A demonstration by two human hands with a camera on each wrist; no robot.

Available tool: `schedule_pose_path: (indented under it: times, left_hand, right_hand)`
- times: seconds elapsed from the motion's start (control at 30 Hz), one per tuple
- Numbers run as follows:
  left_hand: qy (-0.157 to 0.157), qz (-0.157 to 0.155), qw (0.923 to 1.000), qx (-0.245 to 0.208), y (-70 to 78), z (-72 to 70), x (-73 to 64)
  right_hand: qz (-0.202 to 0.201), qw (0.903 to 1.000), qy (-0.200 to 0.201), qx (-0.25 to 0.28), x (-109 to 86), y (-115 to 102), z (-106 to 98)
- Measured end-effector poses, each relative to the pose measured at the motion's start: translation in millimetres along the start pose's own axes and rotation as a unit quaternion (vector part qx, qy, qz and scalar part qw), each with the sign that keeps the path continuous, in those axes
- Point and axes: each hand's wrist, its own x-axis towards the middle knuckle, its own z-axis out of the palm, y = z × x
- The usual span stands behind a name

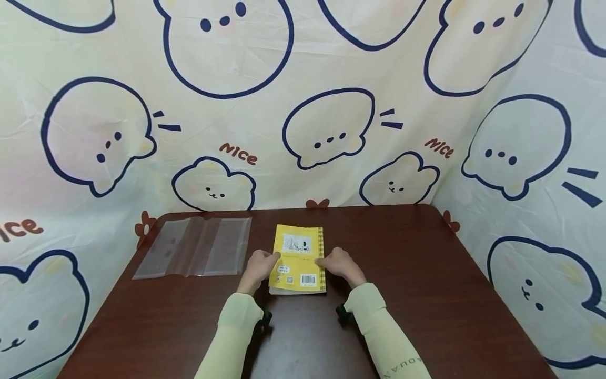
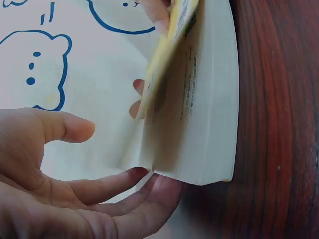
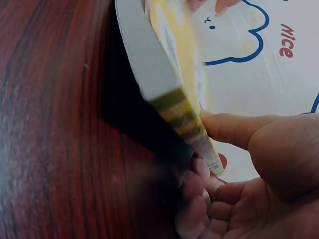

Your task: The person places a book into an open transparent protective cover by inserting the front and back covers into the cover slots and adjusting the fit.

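A yellow paperback book (image 1: 297, 268), its barcode side up, lies between my two hands near the table's middle. My left hand (image 1: 257, 268) holds the book's left edge. In the left wrist view, fingers of the left hand (image 2: 84, 194) are under the pages and the thumb stands apart from them; the yellow cover is lifted off the book's (image 2: 209, 109) pale pages. At the checked spine, my right hand (image 1: 342, 265) grips the book. The right wrist view shows the right hand's (image 3: 259, 169) thumb on the cover and its fingers beneath the spine of the book (image 3: 174, 109).
A clear plastic book cover (image 1: 177, 247) lies spread at the table's back left, left of the book. The dark brown wooden table (image 1: 402, 273) meets a cream cloth (image 1: 331, 68) printed with bear drawings at its back and sides.
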Motion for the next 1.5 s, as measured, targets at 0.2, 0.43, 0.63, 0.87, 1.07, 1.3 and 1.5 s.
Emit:
schedule_pose_path:
  times: [0.2, 0.43, 0.63, 0.87, 1.07, 1.3, 1.5]
  left_hand:
    - [-0.007, -0.005, 1.0000, -0.004, 0.4, 1.5, 2.7]
    - [-0.026, -0.007, 0.9995, 0.016, -4.9, 6.7, 8.6]
    - [-0.054, 0.025, 0.9980, -0.017, -11.7, 4.8, 12.7]
    - [-0.066, 0.040, 0.9968, -0.024, -13.6, 0.1, 11.5]
    - [-0.083, 0.029, 0.9953, -0.041, -13.0, -0.6, 12.4]
    - [-0.070, 0.037, 0.9944, -0.070, -15.6, 2.8, 11.8]
    - [-0.037, 0.054, 0.9970, -0.040, -18.1, -0.1, 13.2]
  right_hand:
    - [-0.045, 0.9978, -0.012, 0.047, 5.0, 8.1, -2.1]
    - [-0.084, 0.9856, -0.049, 0.138, 11.4, 21.1, 0.9]
    - [-0.129, 0.9721, -0.074, 0.182, 12.8, 25.0, -1.4]
    - [-0.160, 0.9594, -0.099, 0.210, 10.1, 23.3, -5.8]
    - [-0.201, 0.9444, -0.127, 0.227, 7.0, 22.4, -10.8]
    - [-0.199, 0.9436, -0.132, 0.229, 5.6, 25.0, -12.5]
    - [-0.178, 0.9477, -0.131, 0.230, 9.2, 25.9, -7.1]
